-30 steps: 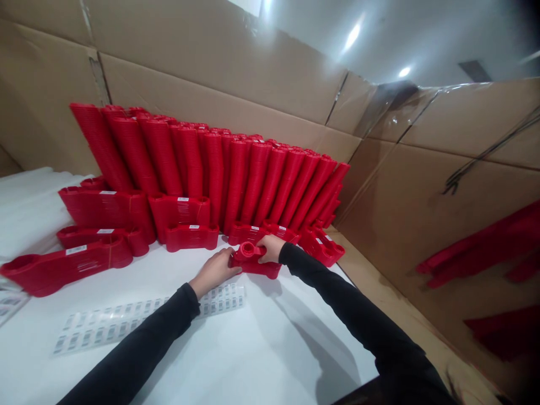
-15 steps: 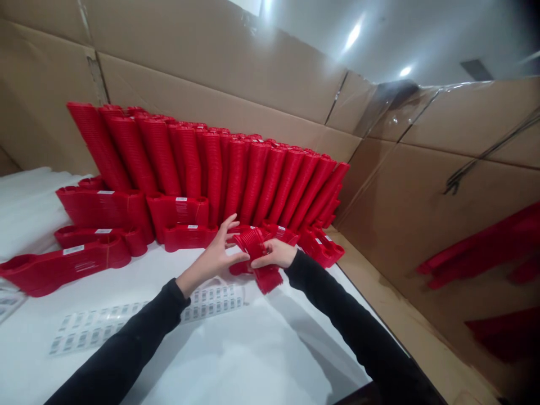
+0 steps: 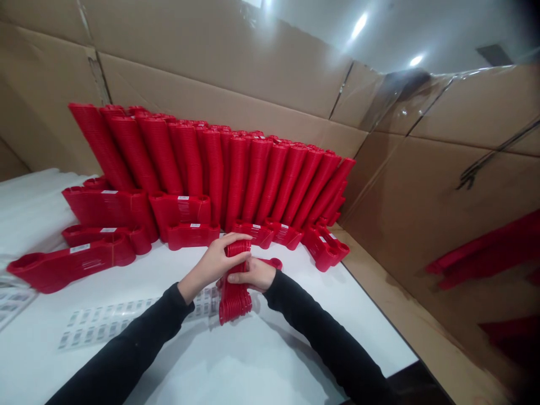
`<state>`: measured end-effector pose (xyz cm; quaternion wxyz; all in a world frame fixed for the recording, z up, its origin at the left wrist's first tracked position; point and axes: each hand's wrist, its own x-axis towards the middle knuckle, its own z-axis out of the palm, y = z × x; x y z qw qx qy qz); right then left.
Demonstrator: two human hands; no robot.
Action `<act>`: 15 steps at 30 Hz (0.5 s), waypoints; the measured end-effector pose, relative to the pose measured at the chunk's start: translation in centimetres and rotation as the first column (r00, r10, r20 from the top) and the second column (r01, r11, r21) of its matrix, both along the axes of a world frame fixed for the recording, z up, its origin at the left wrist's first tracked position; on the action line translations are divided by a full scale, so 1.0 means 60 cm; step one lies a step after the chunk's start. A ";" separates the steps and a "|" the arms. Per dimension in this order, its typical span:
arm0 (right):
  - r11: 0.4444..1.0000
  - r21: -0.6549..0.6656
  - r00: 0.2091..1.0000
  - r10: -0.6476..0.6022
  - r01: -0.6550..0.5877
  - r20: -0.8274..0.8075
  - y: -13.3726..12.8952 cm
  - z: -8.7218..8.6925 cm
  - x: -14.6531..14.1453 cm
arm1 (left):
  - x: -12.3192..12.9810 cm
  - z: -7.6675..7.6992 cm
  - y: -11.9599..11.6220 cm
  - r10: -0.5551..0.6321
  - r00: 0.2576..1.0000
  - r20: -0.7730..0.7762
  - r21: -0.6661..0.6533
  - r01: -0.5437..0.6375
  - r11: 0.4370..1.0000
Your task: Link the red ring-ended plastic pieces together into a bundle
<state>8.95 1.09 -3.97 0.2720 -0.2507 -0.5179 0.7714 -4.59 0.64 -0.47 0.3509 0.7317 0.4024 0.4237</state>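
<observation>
Both my hands hold a small stack of red plastic pieces (image 3: 234,296), turned on end above the white table (image 3: 261,360). My left hand (image 3: 216,262) wraps over its top from the left. My right hand (image 3: 252,274) grips its middle from the right. One loose red piece (image 3: 275,261) lies flat on the table just behind my right hand. Under my left forearm lies a sheet of barcode stickers (image 3: 101,323).
Tall leaning stacks of red pieces (image 3: 219,169) line the back against cardboard walls (image 3: 236,62). Shorter stickered stacks (image 3: 67,264) lie in front at left and at right (image 3: 324,250). More sticker sheets (image 3: 10,298) are at the far left. The table edge falls away at right.
The stack lay flat on the table a second ago. I lifted it, turned it upright and drew it closer, with both hands closing around it.
</observation>
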 end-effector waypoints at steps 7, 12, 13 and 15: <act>0.983 -0.098 0.964 0.129 -0.156 -0.234 -0.039 -0.022 0.035 | -0.026 0.013 0.004 -0.003 0.966 0.260 -0.115 0.034 0.993; 0.955 -0.240 0.950 0.097 -0.173 -0.298 -0.071 -0.036 0.030 | -0.031 0.004 0.004 0.022 0.900 0.436 -0.185 0.066 0.981; 0.957 -0.241 0.946 0.081 -0.162 -0.313 -0.076 -0.039 0.022 | -0.031 0.001 0.002 0.016 0.897 0.442 -0.161 0.062 0.985; 0.965 -0.224 0.947 0.062 -0.138 -0.316 -0.084 -0.045 0.007 | -0.030 -0.003 -0.005 -0.007 0.909 0.416 -0.108 0.057 0.993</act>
